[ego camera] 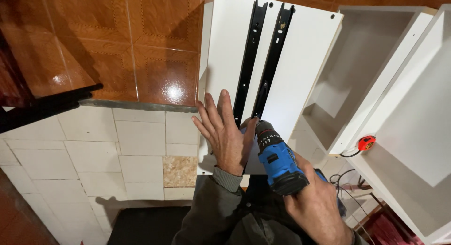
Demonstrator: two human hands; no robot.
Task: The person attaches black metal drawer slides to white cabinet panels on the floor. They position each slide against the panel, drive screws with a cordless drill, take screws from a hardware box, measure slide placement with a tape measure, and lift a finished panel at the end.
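Under my left hand [225, 134], spread flat with fingers open, lay the white panel [300, 66]. Just right of it, my right hand [317, 205] gripped the blue drill [279, 162], its tip at the near end of the two black drawer slides [263, 61] beyond my fingertips.

A home room under refit, with glossy brown floor tiles [155, 47] meeting pale ones [94, 146], a white cabinet carcass [376, 61] lying open, and a loose white panel [300, 61] carrying black drawer runners [263, 57].
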